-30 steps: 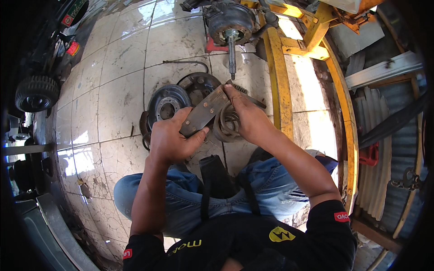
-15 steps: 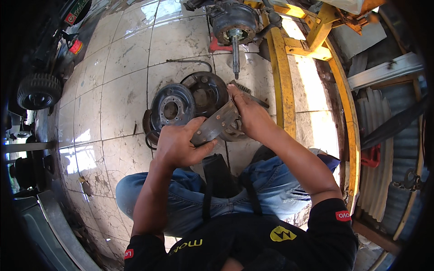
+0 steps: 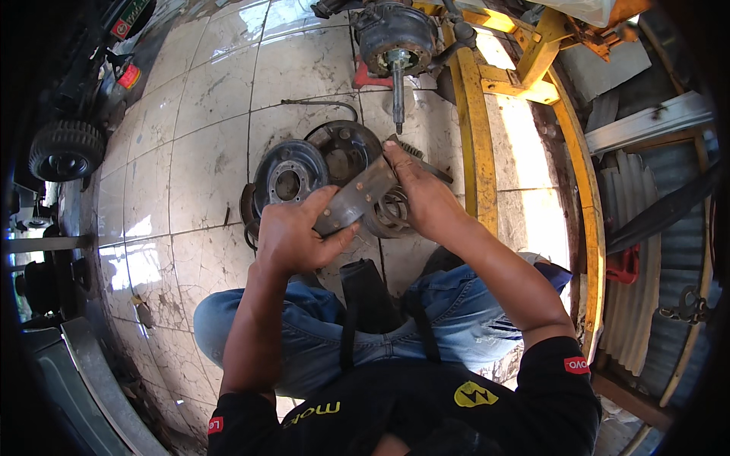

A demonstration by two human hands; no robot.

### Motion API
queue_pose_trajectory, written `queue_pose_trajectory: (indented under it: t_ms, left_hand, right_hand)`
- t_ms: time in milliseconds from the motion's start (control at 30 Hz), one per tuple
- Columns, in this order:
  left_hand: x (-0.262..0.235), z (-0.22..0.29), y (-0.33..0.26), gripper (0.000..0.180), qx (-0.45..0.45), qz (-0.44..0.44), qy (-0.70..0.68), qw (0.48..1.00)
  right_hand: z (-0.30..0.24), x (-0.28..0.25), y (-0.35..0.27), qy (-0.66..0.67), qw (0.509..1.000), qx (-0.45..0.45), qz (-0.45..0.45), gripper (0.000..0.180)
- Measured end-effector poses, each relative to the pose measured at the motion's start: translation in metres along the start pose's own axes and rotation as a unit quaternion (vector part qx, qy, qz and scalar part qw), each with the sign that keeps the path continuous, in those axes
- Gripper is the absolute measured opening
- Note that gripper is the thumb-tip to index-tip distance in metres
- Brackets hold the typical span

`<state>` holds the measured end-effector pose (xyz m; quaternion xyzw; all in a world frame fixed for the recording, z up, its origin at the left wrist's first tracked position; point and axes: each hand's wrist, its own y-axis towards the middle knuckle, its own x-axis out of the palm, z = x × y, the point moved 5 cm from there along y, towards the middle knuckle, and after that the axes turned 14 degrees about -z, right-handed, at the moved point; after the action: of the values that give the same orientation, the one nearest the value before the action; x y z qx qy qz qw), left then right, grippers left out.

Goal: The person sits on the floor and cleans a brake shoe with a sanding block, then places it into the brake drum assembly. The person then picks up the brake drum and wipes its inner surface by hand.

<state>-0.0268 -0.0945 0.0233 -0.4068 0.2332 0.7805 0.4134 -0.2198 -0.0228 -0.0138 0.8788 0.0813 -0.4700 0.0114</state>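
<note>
A curved grey brake shoe (image 3: 356, 196) is held between both hands above the tiled floor. My left hand (image 3: 293, 235) grips its lower left end, and my right hand (image 3: 422, 194) grips its upper right end. Just beyond the hands lie a round dark brake drum (image 3: 289, 178) and a second drum or backing plate (image 3: 346, 148), flat on the tiles. A ring-shaped metal part (image 3: 391, 216) sits under my right hand. Further up, a wheel hub with a bare axle shaft (image 3: 397, 83) points down towards the hands.
A yellow steel frame (image 3: 471, 129) runs along the right, with corrugated sheet beyond it. A small black tyre (image 3: 65, 148) and vehicle parts stand at the far left. White cracked tiles (image 3: 198, 167) cover the floor. A red object (image 3: 623, 266) lies at the right.
Both hands with the brake shoe have shifted slightly right and down in view. The drums and hub appear lower left as the head moved.
</note>
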Motion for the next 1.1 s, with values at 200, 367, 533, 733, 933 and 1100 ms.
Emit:
queue_pose_trajectory:
  t_ms: [200, 367, 533, 733, 933, 1100]
  left_hand:
    - [0.004, 0.003, -0.004, 0.052, 0.076, -0.027, 0.016, 0.997]
    - [0.003, -0.002, 0.005, 0.053, -0.007, -0.018, -0.019, 1.0]
    - [0.004, -0.002, 0.001, 0.053, 0.015, -0.046, 0.001, 0.999]
    - [0.0, -0.001, 0.003, 0.054, 0.039, 0.002, -0.074, 0.996]
    - [0.006, -0.001, 0.004, 0.056, 0.023, -0.01, -0.133, 0.991]
    - [0.014, -0.005, 0.005, 0.055, -0.01, 0.005, -0.179, 0.984]
  right_hand:
    - [0.001, -0.001, 0.004, 0.028, 0.999, 0.031, -0.003, 0.083]
    - [0.003, 0.004, 0.001, 0.008, 0.999, 0.035, -0.017, 0.079]
    - [0.01, 0.006, 0.005, -0.025, 1.0, 0.012, -0.005, 0.079]
    - [0.019, -0.019, 0.009, 0.145, 0.981, 0.115, -0.056, 0.08]
    - [0.025, -0.027, 0.006, 0.452, 0.885, 0.097, -0.046, 0.073]
    - [0.01, -0.032, 0.004, 0.453, 0.888, 0.059, -0.04, 0.065]
